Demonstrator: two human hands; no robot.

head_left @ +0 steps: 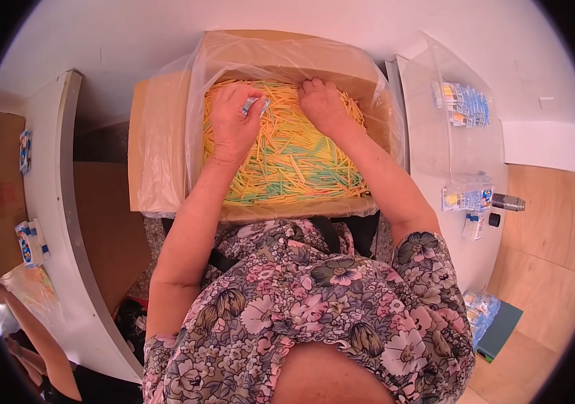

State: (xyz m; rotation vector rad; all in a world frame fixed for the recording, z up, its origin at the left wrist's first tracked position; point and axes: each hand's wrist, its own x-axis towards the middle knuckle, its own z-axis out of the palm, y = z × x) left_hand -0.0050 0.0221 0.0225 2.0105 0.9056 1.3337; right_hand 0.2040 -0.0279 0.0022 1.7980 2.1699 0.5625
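A cardboard box (147,145) lined with a clear plastic bag stands in front of me, holding a mass of thin yellow, orange and green sticks (287,151). Over the left far part of the sticks, my left hand (235,118) pinches a small blue-and-white packet (247,106). My right hand (322,104) is down at the sticks near the box's far wall, its fingers curled in. Whatever those fingers grip is hidden beneath them.
On the right, a clear plastic bin (429,128) contains several blue-and-white packets (466,104). More packets (464,199) lie near a dark cylinder (508,202). Left, packets (30,244) sit by a white tabletop (65,222), with another person's arm (38,330) below.
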